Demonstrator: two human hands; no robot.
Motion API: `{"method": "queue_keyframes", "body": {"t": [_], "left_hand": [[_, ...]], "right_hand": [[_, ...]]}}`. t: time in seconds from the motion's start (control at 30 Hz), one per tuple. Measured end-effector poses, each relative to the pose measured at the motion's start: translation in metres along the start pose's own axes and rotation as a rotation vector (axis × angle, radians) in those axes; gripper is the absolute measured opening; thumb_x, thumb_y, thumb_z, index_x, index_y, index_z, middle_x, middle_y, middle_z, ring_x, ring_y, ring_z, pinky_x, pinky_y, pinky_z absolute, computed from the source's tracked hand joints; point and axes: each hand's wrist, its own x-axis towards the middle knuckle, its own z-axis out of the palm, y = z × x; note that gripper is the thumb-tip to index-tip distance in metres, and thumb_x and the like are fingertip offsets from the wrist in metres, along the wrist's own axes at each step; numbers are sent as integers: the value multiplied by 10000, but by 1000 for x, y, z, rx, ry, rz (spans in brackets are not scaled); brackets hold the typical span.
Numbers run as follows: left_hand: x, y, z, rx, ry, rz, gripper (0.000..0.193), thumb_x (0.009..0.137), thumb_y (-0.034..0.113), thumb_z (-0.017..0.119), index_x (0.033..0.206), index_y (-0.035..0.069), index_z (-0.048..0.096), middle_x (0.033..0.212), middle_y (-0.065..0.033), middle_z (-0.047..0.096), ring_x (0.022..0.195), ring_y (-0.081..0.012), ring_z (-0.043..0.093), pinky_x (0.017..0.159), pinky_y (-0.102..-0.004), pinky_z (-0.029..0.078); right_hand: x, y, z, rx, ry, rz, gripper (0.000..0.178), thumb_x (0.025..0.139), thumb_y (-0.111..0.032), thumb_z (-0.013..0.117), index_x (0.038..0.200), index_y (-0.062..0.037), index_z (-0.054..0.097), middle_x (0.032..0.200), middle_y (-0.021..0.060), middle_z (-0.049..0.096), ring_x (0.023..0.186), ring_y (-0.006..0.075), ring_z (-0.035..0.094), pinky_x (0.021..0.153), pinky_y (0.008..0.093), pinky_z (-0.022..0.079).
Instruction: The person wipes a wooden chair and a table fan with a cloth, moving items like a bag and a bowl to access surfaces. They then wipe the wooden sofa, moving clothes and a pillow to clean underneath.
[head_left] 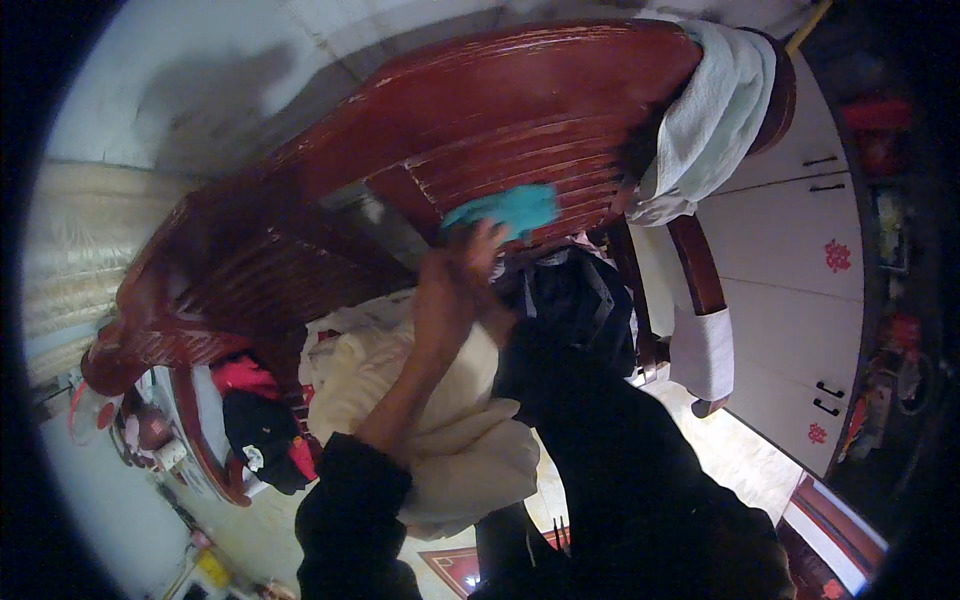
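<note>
A teal cloth (515,208) is bunched against the slatted backrest of a dark red wooden bench (520,90). My right hand (486,250) is at its lower edge with fingers closed on it, smeared by motion. My left hand (442,285) overlaps the right near the wrist, and its fingers are blurred and partly hidden. Beneath my forearms, a heap of cream fabric (400,370) lies on the bench seat and droops over the front. Dark clothing (575,300) is piled on the seat beside my right wrist.
A pale towel (710,110) drapes over the bench's right end. Another white cloth (702,355) covers the right armrest. Black and red clothing (262,430) hangs at the left armrest. White cabinets (780,250) stand to the right, and a patterned mat (455,565) lies on the floor.
</note>
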Motion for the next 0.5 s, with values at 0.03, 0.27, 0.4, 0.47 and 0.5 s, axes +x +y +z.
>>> {"method": "queue_keyframes", "body": {"t": [0.03,0.27,0.4,0.47,0.5], "left_hand": [[6,-8,2,-35,5,-162,317,818,81,626,1129,26,602,1170,-206,619,1044,-383,610,893,-428,489],[9,-76,20,-189,-21,-299,287,864,107,613,1137,19,595,1019,-185,678,973,-364,653,871,-410,498],[3,-148,66,-413,-53,-217,380,869,54,574,1248,36,560,1037,-122,684,985,-268,651,859,-349,504],[7,-74,60,-620,-107,-397,435,872,36,561,1306,53,531,1078,-97,673,982,-240,643,852,-322,507],[9,-76,65,-713,-150,-464,449,873,45,576,1318,58,521,1105,-92,662,993,-232,635,852,-318,509]], "right_hand": [[-3,-4,-6,-106,-123,-36,669,834,-229,675,1391,-29,363,1379,347,332,1261,497,409,1060,514,366],[49,114,-35,386,-69,-55,548,827,-83,657,1355,-56,511,1411,231,418,1256,403,467,1044,427,398],[114,189,-46,387,97,346,447,773,-21,610,1199,-28,478,1083,142,567,970,336,563,903,411,470],[111,216,-48,585,6,518,448,780,-91,610,1203,-17,481,1138,157,536,1021,330,526,926,427,449],[104,217,-41,450,46,280,450,798,-85,610,1225,-25,478,1127,141,546,1022,308,534,943,411,442]]}}
